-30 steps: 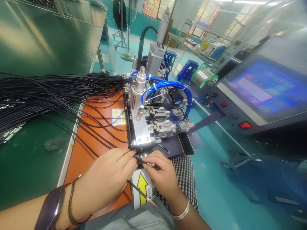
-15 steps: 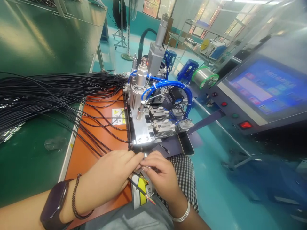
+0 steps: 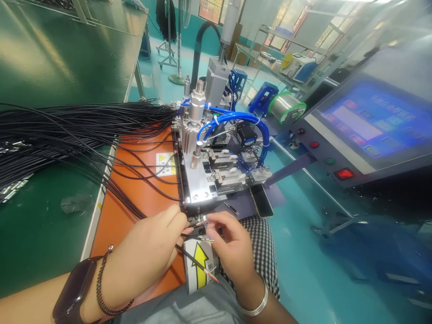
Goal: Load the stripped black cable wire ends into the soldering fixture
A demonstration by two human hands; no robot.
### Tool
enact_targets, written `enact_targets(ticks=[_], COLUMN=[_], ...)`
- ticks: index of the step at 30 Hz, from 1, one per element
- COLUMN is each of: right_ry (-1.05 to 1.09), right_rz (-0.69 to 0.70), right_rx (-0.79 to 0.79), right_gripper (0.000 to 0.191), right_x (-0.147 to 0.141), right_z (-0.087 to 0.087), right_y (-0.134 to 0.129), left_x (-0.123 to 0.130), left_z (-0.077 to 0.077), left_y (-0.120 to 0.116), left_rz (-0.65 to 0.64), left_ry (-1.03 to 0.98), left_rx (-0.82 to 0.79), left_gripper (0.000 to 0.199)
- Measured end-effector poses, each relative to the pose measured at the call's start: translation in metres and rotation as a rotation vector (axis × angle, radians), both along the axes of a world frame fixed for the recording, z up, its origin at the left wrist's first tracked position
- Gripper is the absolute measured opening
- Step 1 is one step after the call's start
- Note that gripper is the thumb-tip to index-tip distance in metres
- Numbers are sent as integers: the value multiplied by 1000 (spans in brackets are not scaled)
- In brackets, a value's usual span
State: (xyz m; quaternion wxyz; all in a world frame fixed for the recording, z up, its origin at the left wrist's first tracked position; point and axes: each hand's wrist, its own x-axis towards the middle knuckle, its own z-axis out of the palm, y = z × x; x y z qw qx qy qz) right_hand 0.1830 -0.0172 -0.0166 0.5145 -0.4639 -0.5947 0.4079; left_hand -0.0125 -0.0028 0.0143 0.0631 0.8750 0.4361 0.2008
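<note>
Thin black cables (image 3: 194, 260) with stripped, multicoloured cores (image 3: 211, 275) sit in my closed left hand (image 3: 158, 238), seemingly so their ends face my right hand (image 3: 232, 247); whether its curled fingers (image 3: 222, 219) pinch a core, I can't tell. Just beyond stands a silver metal machine (image 3: 195, 182).

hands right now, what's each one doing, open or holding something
Left hand: closed, holding black cables.
Right hand: partly curled, fingertips near thin wire ends; whether it grips them cannot be told.
</note>
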Motion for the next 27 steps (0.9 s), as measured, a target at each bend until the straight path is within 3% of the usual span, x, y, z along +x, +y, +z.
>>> enact_targets(ticks=[6,13,22,24,27], right_ry=[-220,-256,-459,-443,-257], right_rz=[106,-9,176,240,161], right_rx=[95,-5,91,71,-22], right_gripper=[12,10,21,21,16], right_x=[0,-6,-13,-10,-6], right_z=[8,13,24,26,24], right_y=[-3,-6,-2,2,7], left_x=[-2,-2,0,0,0], left_z=[-1,-1,-8,-8,-7], left_y=[-1,-2,-7,-7,-5], left_rz=[12,-2,-126,-128,-72], left_ry=[27,18,50,64,66], left_rx=[12,30,146,156,135], left_gripper=[21,19,22,23,27])
